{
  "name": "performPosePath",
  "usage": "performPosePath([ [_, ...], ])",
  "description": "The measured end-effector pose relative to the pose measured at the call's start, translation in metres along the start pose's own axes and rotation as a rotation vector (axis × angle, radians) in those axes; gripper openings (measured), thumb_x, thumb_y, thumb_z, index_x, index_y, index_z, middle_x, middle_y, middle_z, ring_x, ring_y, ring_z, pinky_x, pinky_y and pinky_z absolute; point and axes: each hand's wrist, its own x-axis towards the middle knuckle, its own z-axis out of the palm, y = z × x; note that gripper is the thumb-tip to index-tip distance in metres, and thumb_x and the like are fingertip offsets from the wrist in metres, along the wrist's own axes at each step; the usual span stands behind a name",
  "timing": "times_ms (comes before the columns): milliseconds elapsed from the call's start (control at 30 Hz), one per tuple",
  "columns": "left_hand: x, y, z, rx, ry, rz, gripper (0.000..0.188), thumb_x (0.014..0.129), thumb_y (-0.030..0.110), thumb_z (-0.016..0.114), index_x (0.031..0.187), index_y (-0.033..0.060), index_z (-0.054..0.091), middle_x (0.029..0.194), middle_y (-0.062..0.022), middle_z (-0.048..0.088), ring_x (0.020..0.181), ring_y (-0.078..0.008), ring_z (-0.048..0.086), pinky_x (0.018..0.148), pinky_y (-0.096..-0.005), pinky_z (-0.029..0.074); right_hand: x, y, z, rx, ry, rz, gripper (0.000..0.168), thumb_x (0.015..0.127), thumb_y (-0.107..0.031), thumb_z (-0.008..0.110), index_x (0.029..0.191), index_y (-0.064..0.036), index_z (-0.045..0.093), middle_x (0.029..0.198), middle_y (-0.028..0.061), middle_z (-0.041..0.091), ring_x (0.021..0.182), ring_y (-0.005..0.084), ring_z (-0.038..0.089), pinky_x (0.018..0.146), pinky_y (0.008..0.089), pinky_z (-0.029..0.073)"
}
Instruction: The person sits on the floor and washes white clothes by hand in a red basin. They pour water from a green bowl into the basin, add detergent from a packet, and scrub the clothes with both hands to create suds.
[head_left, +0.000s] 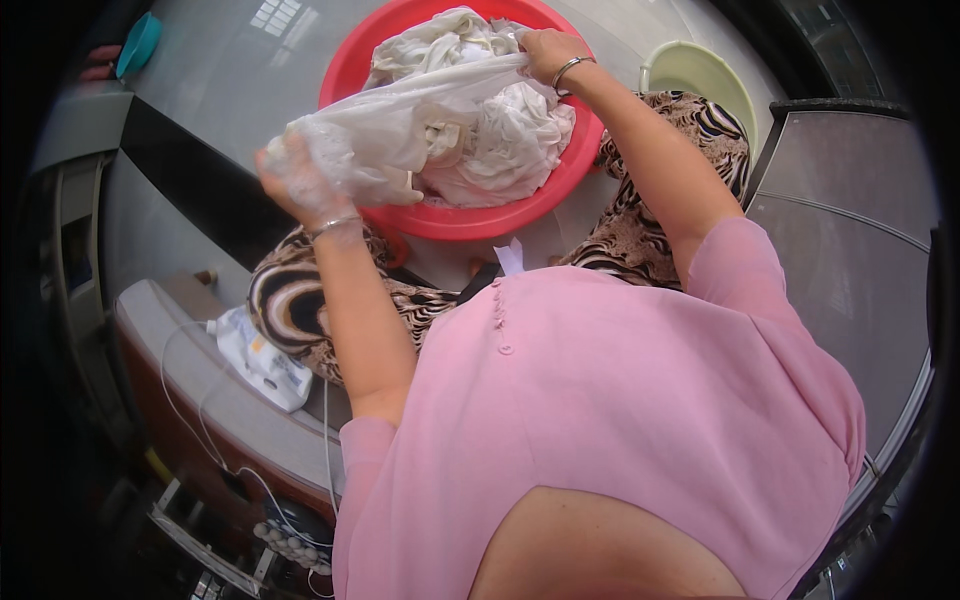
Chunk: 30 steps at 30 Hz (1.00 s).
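A wet white cloth (412, 112) is stretched between my two hands above a round red plastic basin (480, 225). My left hand (304, 176), covered in soap suds, grips its lower left end just outside the basin's rim. Its other end is held by my right hand (547, 54), over the basin's upper right part. More wet white laundry (517, 142) lies heaped in the basin, with a little foam at its lower edge.
A pale green bucket (701, 67) stands right of the basin, partly behind my right knee. At the left, a white pouch with writing (259, 360) and a white cable lie on a grey-topped ledge (150, 307). A teal bowl (139, 43) is at the upper left. A grey cabinet (847, 202) stands at the right.
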Motion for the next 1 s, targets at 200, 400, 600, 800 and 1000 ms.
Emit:
performPosePath([
  [200, -0.01, -0.001, 0.017, 0.208, -0.127, -0.155, 0.046, 0.079, 0.0, 0.063, 0.118, 0.0049, 0.04, 0.102, -0.0093, 0.053, 0.088, -0.0182, 0.057, 0.077, -0.031, 0.052, 0.006, -0.012, -0.015, 0.592, 0.103, -0.335, 0.025, 0.075, -0.013, 0.07, 0.093, -0.003, 0.055, 0.092, 0.009, 0.065, 0.085, 0.0239, 0.061, 0.074, 0.0346, 0.047],
  [400, -0.021, -0.002, 0.028, 0.699, -0.755, -0.173, 0.069, 0.072, 0.004, 0.064, 0.135, 0.0089, 0.034, 0.105, -0.0119, 0.057, 0.091, -0.0172, 0.057, 0.082, -0.0286, 0.048, -0.009, -0.032, -0.063, 1.024, -0.111, -0.548, 0.017, 0.086, -0.022, 0.059, 0.098, -0.01, 0.056, 0.095, -0.0004, 0.058, 0.086, 0.0094, 0.052, 0.079, 0.0235, 0.042],
  [600, -0.024, -0.035, 0.025, 0.941, -1.03, -0.493, 0.042, 0.072, 0.014, 0.061, 0.113, 0.004, 0.059, 0.098, -0.0149, 0.064, 0.087, -0.0226, 0.061, 0.078, -0.0292, 0.046, -0.036, -0.053, -0.088, 1.589, 0.073, -0.371, 0.046, 0.085, -0.011, 0.06, 0.128, -0.001, 0.046, 0.113, 0.0075, 0.058, 0.103, 0.0171, 0.056, 0.088, 0.0308, 0.045],
  [800, -0.032, 0.019, 0.053, -0.203, -0.751, -0.496, 0.021, 0.08, 0.012, 0.063, 0.099, 0.0048, 0.058, 0.093, -0.0001, 0.058, 0.086, -0.009, 0.056, 0.076, -0.023, 0.047, -0.044, -0.08, -0.063, 1.713, -0.323, -0.232, 0.04, 0.091, -0.039, 0.053, 0.117, -0.009, 0.055, 0.116, 0.0042, 0.057, 0.108, 0.0124, 0.051, 0.093, 0.0287, 0.039],
  [1000, -0.041, 0.029, 0.064, -0.597, -0.529, -0.541, 0.024, 0.086, 0.009, 0.054, 0.11, 0.0053, 0.054, 0.1, -0.0044, 0.06, 0.094, -0.0142, 0.058, 0.086, -0.0288, 0.048, -0.063, -0.119, -0.053, 1.369, -0.32, -0.402, 0.069, 0.089, -0.045, 0.055, 0.144, -0.012, 0.031, 0.145, 0.0075, 0.034, 0.129, 0.0205, 0.038, 0.106, 0.0324, 0.028],
])
